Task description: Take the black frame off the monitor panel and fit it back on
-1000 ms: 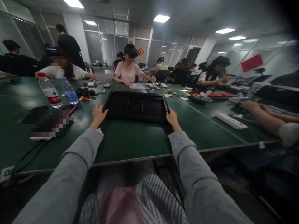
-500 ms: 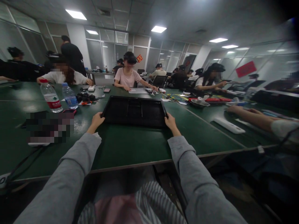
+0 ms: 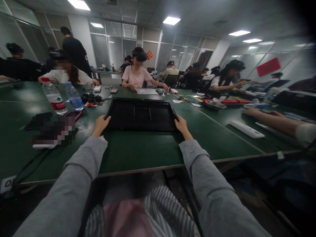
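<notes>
A flat black rectangular panel [image 3: 141,113], like the back of a monitor, lies on the green table [image 3: 138,148] straight ahead of me. My left hand [image 3: 100,124] grips its near left corner, fingers curled on the edge. My right hand [image 3: 182,125] grips the near right corner in the same way. Both arms in grey sleeves reach forward from my lap.
Two water bottles [image 3: 54,98], a phone [image 3: 73,114] and small black parts [image 3: 92,98] lie to the left. A white bar [image 3: 245,129] and another person's forearm [image 3: 276,121] rest on the right. Several seated people work across the table; cables hang at the near left edge.
My hands stay on the panel's near corners; the panel has barely shifted on the table. The camera view dipped and rose again.
</notes>
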Motion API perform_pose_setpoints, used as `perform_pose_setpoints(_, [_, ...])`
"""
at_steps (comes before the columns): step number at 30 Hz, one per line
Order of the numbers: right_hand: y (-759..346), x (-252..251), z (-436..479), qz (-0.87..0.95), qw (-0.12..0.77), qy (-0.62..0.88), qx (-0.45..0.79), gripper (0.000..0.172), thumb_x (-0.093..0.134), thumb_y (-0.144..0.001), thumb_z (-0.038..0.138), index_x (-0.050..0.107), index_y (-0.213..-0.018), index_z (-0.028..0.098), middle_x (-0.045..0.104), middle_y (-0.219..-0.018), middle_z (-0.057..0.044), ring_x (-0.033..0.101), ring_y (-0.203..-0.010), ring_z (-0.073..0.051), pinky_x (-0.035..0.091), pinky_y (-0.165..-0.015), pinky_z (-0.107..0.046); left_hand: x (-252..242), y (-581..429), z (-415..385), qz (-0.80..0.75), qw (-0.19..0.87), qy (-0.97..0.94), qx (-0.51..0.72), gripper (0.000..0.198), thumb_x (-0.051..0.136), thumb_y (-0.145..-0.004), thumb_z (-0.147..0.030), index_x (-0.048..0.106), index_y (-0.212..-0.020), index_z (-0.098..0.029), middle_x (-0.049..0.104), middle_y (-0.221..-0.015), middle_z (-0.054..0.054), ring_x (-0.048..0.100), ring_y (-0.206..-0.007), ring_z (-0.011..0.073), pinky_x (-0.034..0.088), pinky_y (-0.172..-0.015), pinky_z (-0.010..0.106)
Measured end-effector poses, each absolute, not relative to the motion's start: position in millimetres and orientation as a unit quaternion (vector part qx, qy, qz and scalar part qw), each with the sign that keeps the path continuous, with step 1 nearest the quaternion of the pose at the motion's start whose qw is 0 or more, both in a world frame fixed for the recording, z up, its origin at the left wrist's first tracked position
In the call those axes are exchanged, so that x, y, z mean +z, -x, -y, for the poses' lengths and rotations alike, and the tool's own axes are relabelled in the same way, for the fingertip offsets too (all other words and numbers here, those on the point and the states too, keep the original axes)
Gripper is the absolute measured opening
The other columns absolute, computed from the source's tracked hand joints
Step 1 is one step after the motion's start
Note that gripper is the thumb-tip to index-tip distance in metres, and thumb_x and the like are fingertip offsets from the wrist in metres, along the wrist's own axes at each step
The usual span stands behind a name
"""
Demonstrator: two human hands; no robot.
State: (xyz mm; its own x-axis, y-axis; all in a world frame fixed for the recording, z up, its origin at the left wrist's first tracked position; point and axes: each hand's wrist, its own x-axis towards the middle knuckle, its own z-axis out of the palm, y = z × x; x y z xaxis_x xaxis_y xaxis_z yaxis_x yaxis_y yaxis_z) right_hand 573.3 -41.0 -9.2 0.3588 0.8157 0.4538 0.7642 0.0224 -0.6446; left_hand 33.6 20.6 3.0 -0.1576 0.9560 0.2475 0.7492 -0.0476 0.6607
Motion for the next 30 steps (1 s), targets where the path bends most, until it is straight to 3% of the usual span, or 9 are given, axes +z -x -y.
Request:
perform_pose_setpoints(7, [-571, -8, 35, 0.564, 0.415, 0.713, 0.024, 0.055, 0.056, -0.092, 0.018, 0.069, -0.145, 0.009, 0.073, -0.141, -0.019, 0.07, -0.13, -0.031, 0.052, -0.118, -0.049, 16, -40, 1, -0.708, 0.002, -0.68, 0.19, 0.046, 0.045, -0.105, -0.038, 0.075, -0.125, -0.01, 0.077, -0.124, 0.025, 0.072, -0.12, 0.038, 0.054, -0.102, 0.044])
perform_pose_setpoints(12, [-573, -2, 38, 0.546, 0.376, 0.749, 0.012, 0.053, 0.061, -0.096, 0.027, 0.07, -0.146, 0.012, 0.077, -0.131, -0.019, 0.073, -0.123, -0.034, 0.053, -0.115, -0.053, 20, -46, 7, -0.714, -0.025, -0.686, 0.141, 0.045, 0.045, -0.106, -0.035, 0.074, -0.124, -0.006, 0.076, -0.119, 0.028, 0.074, -0.114, 0.0399, 0.056, -0.095, 0.045])
perform_pose_setpoints(17, [-564, 9, 43, 0.55, 0.409, 0.728, 0.017, 0.053, 0.065, -0.096, 0.042, 0.072, -0.143, 0.016, 0.08, -0.119, -0.017, 0.074, -0.117, -0.035, 0.055, -0.111, -0.055, 11, -44, 0, -0.717, -0.007, -0.678, 0.161, 0.047, 0.046, -0.107, -0.041, 0.074, -0.125, -0.007, 0.077, -0.119, 0.027, 0.074, -0.115, 0.0401, 0.056, -0.094, 0.044])
perform_pose_setpoints(21, [-560, 12, 46, 0.553, 0.427, 0.714, 0.048, 0.054, 0.068, -0.093, 0.04, 0.071, -0.141, 0.017, 0.078, -0.119, -0.017, 0.073, -0.115, -0.034, 0.054, -0.112, -0.056, 3, -38, -11, -0.719, 0.034, -0.66, 0.216, 0.054, 0.038, -0.111, -0.048, 0.076, -0.122, -0.012, 0.078, -0.121, 0.024, 0.074, -0.116, 0.0375, 0.054, -0.094, 0.04])
perform_pose_setpoints(26, [-572, 5, 45, 0.554, 0.471, 0.663, 0.177, 0.061, 0.072, -0.086, 0.035, 0.067, -0.144, 0.021, 0.079, -0.12, -0.011, 0.075, -0.105, -0.028, 0.06, -0.105, -0.054, -3, -18, -24, -0.691, 0.072, -0.672, 0.255, 0.048, 0.044, -0.108, -0.044, 0.08, -0.118, -0.015, 0.081, -0.12, 0.016, 0.074, -0.111, 0.0302, 0.051, -0.09, 0.032])
perform_pose_setpoints(30, [-575, 2, 45, 0.531, 0.507, 0.62, 0.276, 0.069, 0.078, -0.08, 0.039, 0.066, -0.146, 0.024, 0.079, -0.123, -0.008, 0.075, -0.106, -0.027, 0.063, -0.102, -0.051, -6, -7, -26, -0.679, 0.082, -0.679, 0.267, 0.048, 0.049, -0.105, -0.045, 0.083, -0.116, -0.014, 0.082, -0.115, 0.013, 0.074, -0.109, 0.0295, 0.051, -0.088, 0.031])
